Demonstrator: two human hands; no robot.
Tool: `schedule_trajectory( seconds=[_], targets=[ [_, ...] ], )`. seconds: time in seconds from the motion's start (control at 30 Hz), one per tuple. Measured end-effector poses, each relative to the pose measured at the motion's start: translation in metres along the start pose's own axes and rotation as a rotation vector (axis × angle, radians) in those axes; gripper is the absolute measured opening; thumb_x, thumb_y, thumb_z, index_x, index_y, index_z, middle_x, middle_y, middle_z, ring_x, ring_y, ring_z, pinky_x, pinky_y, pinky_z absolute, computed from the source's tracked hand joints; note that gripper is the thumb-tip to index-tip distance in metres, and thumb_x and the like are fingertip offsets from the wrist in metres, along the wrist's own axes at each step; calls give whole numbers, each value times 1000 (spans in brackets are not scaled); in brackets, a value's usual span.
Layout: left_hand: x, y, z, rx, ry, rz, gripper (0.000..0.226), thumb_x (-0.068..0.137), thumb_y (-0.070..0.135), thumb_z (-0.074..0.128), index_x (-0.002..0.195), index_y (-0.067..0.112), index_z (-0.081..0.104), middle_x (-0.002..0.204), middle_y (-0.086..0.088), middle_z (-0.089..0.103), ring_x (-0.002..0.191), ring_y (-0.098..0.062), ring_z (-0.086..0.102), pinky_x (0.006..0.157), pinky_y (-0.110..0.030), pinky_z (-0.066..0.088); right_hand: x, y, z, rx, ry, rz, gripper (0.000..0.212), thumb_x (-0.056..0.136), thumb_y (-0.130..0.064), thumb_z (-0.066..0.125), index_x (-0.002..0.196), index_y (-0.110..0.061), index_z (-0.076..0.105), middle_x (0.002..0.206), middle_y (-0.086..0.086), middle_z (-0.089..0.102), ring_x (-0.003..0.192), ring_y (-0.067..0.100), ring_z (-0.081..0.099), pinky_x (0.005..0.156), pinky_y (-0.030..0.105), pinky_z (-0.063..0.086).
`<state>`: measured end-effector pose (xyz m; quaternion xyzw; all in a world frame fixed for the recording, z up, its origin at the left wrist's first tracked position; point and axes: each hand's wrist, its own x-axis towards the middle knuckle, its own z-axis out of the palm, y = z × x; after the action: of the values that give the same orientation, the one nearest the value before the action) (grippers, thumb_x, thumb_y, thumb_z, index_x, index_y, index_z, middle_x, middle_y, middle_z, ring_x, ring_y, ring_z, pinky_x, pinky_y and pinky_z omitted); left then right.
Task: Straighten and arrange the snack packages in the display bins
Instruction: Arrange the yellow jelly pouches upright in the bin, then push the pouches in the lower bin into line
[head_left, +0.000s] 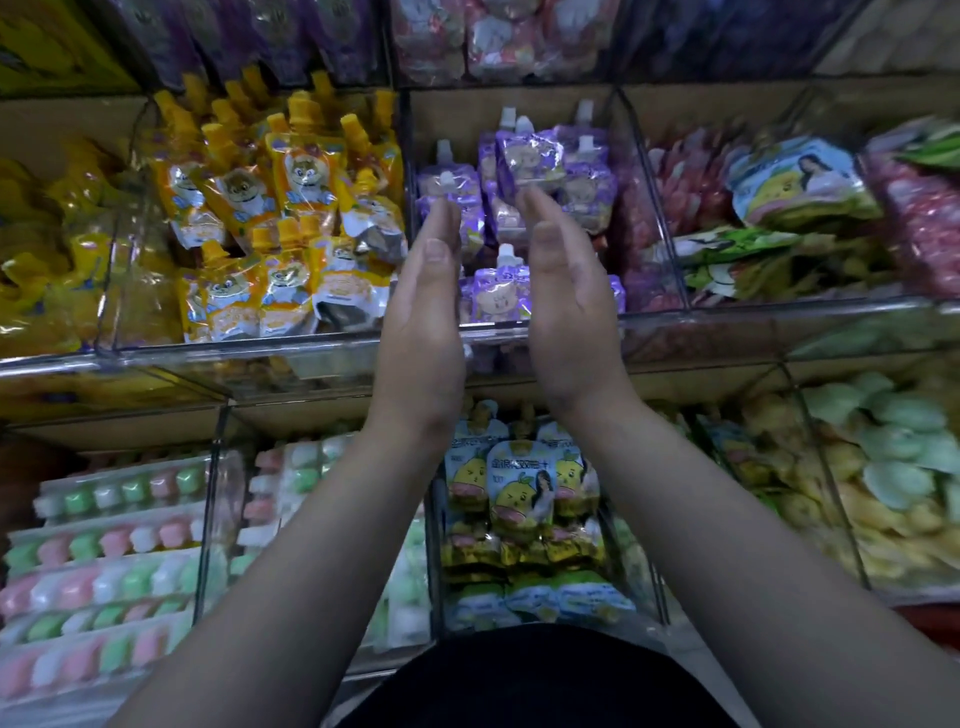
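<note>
Left hand (423, 306) and right hand (566, 306), both flat and released, flank the purple pouches (530, 156); best pressed inward evenly to square the stack.

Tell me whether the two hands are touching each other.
Apart. The head view shows a clear gap between the left hand and right hand, with purple pouches visible through it.

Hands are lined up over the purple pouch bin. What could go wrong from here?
1. The purple pouches stand unevenly, so pressing them between the left hand and right hand may topple the top one.
2. Both wrists cross the bin's clear front wall and might catch on it.
</note>
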<state>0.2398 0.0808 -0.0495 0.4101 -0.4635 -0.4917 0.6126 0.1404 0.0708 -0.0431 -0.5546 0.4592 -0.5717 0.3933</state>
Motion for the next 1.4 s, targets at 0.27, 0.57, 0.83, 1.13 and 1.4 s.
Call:
schedule_trajectory(
  seconds=[0.27, 0.57, 0.83, 1.13, 1.4],
  targets=[
    [-10, -12, 43, 45, -5, -40, 64, 94, 48, 29, 152, 22, 31, 154, 13, 39, 138, 3, 37, 118, -27, 27, -2, 8, -48, 20, -3, 29, 54, 102, -36, 36, 147, -7, 41, 150, 3, 46, 137, 5, 42, 104, 6, 33],
    [-15, -20, 85, 63, -26, -40, 63, 95, 47, 28, 153, 20, 31, 155, 10, 38, 137, 5, 37, 117, -25, 28, 2, 11, -91, 18, 17, 18, 53, 100, -39, 35, 144, -11, 45, 147, -1, 50, 136, 3, 43, 108, 13, 34],
    [-38, -49, 129, 49, -37, -56, 60, 96, 48, 30, 150, 20, 35, 153, 10, 41, 138, 2, 37, 120, -33, 27, -18, 26, -136, 37, 3, 55, 54, 98, -38, 37, 142, -9, 47, 145, 1, 51, 134, 5, 45, 109, 17, 37],
    [-74, -88, 162, 53, 2, -116, 65, 87, 58, 38, 143, 25, 42, 150, 5, 45, 139, -4, 40, 120, -38, 27, -51, 54, -185, 23, -10, 120, 50, 101, -32, 37, 140, -4, 49, 142, 5, 54, 128, 0, 47, 99, 7, 36],
    [-92, -109, 181, 30, 3, -174, 52, 92, 52, 37, 136, 27, 44, 142, 6, 51, 136, -4, 44, 117, -31, 31, -66, 75, -216, 8, 18, 189, 50, 101, -37, 37, 140, -10, 49, 142, 1, 54, 132, 4, 48, 110, 20, 38]
  ],
)
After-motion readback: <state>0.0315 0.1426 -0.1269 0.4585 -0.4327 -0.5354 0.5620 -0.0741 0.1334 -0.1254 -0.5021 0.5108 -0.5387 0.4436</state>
